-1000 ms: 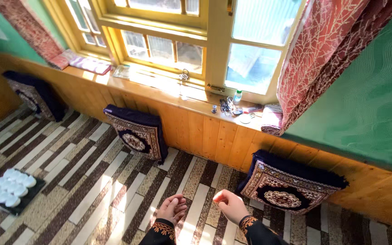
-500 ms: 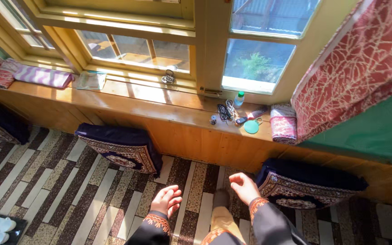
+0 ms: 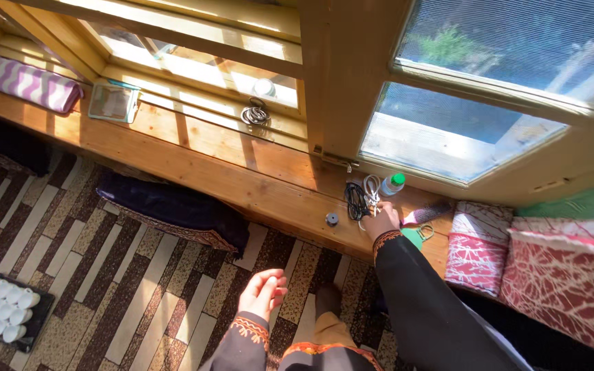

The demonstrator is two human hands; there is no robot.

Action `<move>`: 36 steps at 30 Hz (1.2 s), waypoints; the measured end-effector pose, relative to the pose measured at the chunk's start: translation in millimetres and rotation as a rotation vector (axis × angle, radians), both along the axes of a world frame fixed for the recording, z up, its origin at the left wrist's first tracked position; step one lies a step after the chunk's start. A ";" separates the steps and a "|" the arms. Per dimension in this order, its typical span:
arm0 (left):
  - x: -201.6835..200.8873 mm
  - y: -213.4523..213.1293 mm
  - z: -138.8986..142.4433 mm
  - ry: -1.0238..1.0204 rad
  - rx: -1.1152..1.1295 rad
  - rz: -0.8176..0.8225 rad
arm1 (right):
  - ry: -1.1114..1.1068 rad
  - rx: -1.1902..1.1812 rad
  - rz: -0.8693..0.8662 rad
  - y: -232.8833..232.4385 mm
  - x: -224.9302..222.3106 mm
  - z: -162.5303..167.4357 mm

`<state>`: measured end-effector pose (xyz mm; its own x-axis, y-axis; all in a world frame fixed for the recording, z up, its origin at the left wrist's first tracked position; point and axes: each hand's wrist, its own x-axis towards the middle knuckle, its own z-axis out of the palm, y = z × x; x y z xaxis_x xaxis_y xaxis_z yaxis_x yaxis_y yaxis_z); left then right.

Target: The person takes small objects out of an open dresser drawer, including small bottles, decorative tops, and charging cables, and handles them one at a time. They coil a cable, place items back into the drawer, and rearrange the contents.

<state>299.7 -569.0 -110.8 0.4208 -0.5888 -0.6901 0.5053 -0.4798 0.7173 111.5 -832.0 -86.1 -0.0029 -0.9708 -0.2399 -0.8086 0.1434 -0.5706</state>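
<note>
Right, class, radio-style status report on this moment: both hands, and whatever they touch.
Right hand on white coiled cable, wooden windowsill. Left hand open, empty, above patterned carpet. Black cable bundle, green-capped bottle crowd close.

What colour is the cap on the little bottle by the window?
Green. The small bottle on the wooden sill has a green cap, seen in the head view.

White cable [image 3: 371, 189], looped in a loose bundle, lying on the wooden windowsill right of frame centre, lit by sun, one end under the fingertips. Just left of it and touching, black cable [image 3: 355, 200], coiled in a tangle, flat on the same sill. Both at the foot of the window frame, near the sill's front edge.
</note>
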 end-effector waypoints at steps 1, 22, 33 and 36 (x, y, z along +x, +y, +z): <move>-4.2 -5.8 -3.4 0.011 0.000 0.006 | -0.005 0.014 -0.022 -7.3 6.7 -3.3; 5.3 -6.7 -3.0 0.006 -0.036 0.040 | -0.302 0.022 -0.007 -2.4 15.0 -14.4; -11.1 -3.2 27.6 -0.067 -0.234 -0.416 | -0.930 0.011 -0.106 193.9 -35.2 11.5; -25.6 20.6 30.9 -0.037 -0.284 -0.564 | -1.004 0.013 -0.172 272.1 -41.8 3.4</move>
<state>274.1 -548.3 -80.0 0.0129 -0.8851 -0.4653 0.2028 -0.4533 0.8680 69.7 -559.9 -82.8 0.0662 -0.9734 -0.2192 0.0753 0.2239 -0.9717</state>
